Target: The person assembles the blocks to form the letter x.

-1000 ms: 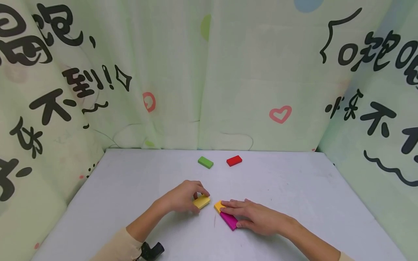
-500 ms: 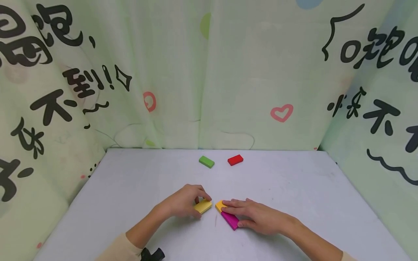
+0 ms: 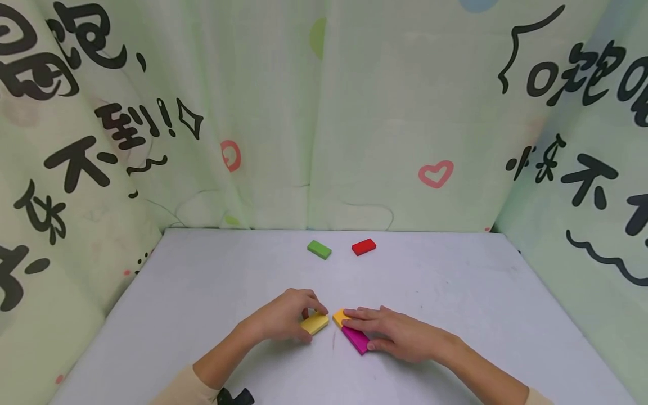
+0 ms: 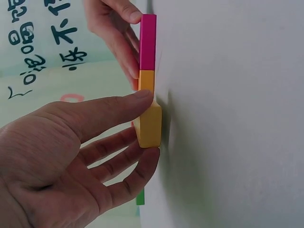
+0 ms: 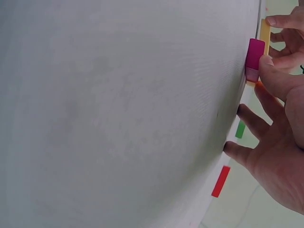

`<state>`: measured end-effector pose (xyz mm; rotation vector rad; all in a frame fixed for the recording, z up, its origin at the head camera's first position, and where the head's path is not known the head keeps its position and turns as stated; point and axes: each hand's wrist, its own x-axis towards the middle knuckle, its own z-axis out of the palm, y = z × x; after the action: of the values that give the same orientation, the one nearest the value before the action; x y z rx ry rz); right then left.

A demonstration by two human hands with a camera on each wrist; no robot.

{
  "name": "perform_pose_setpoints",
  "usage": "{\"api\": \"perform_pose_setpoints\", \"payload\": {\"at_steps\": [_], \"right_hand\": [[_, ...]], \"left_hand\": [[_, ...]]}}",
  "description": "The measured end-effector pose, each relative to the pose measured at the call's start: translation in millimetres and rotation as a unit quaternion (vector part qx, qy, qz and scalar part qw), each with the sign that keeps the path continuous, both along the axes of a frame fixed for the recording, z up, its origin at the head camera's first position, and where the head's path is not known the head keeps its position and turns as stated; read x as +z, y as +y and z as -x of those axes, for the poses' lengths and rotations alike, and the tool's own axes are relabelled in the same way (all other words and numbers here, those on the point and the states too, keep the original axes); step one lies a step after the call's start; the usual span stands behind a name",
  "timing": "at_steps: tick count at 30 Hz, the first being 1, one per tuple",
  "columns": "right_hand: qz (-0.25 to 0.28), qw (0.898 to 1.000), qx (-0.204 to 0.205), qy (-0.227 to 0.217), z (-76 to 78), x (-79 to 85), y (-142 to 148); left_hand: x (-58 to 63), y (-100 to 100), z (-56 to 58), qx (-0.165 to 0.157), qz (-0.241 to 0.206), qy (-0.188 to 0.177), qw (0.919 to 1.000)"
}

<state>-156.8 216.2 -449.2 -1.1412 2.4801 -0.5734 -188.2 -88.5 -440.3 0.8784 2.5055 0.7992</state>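
Note:
In the head view my left hand (image 3: 288, 315) pinches a pale yellow block (image 3: 315, 323) between thumb and fingertips, close over the white table. The left wrist view shows the thumb on one edge of this yellow block (image 4: 150, 126) and fingertips at its other end. An orange block (image 3: 338, 318) and a magenta block (image 3: 356, 340) lie end to end in a slanting row just to the right. My right hand (image 3: 400, 334) rests against that row, its fairly straight fingers on the orange block and its thumb at the magenta block's near end.
A green block (image 3: 319, 250) and a red block (image 3: 364, 247) lie apart near the back of the white table (image 3: 430, 270). Pale green curtains (image 3: 374, 112) with black lettering surround the back and sides. A black device (image 3: 235, 397) sits at the left wrist.
My left hand, with the yellow block, has shifted slightly nearer to me and to the right. The right hand and its two blocks stay nearly still.

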Motion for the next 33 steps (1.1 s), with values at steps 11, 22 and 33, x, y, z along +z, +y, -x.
{"api": "perform_pose_setpoints", "payload": {"at_steps": [11, 22, 33], "right_hand": [[-0.004, 1.000, -0.003, -0.003, 0.2, -1.2, 0.7], [-0.008, 1.000, -0.007, -0.004, -0.6, -0.1, -0.4], [0.000, 1.000, -0.005, 0.002, -1.0, -0.8, 0.2]], "left_hand": [[1.6, 4.8, -6.0, -0.006, 0.004, -0.005, 1.0000], [2.0, 9.2, -9.8, -0.011, 0.005, -0.002, 0.9999], [-0.6, 15.0, -12.6, -0.011, 0.020, 0.003, 0.9997]]}}
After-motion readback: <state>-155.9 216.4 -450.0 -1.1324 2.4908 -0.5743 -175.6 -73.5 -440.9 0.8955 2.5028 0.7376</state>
